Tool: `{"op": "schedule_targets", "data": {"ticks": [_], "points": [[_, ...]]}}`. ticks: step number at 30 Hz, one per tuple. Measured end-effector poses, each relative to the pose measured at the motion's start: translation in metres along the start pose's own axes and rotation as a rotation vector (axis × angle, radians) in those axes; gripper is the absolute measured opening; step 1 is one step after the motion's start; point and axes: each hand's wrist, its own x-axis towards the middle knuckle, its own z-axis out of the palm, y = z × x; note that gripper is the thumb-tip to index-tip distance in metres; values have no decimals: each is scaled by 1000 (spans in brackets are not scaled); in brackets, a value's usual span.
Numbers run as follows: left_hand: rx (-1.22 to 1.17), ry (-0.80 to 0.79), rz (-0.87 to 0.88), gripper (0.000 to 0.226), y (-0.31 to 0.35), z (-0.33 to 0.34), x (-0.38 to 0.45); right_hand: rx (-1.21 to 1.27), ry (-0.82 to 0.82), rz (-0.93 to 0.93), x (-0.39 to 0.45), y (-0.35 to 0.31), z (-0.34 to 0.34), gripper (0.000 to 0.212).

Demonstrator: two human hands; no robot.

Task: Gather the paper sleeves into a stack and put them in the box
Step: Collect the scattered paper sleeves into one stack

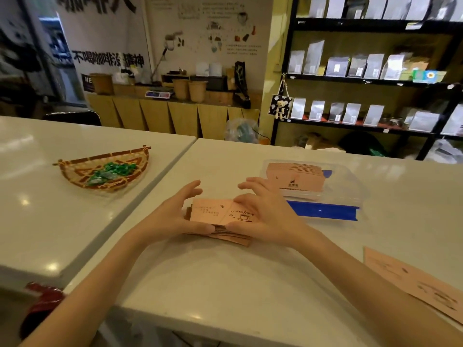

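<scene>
A stack of pink-brown paper sleeves (213,214) printed with a coffee cup lies on the white counter, slightly fanned at its lower edge. My left hand (175,214) grips its left end and my right hand (260,214) grips its right end, thumbs at the near edge. Behind and to the right stands a clear plastic box (350,194) with blue clips, and another stack of sleeves (295,179) lies inside it. More loose sleeves (411,284) lie flat at the counter's right edge.
A woven bamboo tray (75,171) holding green wrapped candies sits on the adjoining counter to the left. A gap runs between the two counters. Black shelves with bags stand behind at the right. A red object (42,299) shows below the counter edge.
</scene>
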Motion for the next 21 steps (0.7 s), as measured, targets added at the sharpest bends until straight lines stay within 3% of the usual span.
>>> {"op": "schedule_targets", "data": {"ticks": [2, 6, 13, 18, 21], "points": [[69, -20, 5, 107, 1, -2, -3, -19, -14, 1, -1, 1, 1, 62], [212, 35, 134, 85, 20, 0, -6, -49, -25, -9, -5, 2, -4, 67], [135, 33, 400, 59, 85, 32, -2, 169, 45, 87, -41, 16, -42, 67], [42, -106, 590, 62, 132, 66, 12, 282, 108, 171, -83, 31, -79, 49], [57, -236, 591, 79, 146, 96, 19, 236, 132, 325, -117, 52, -91, 55]]}}
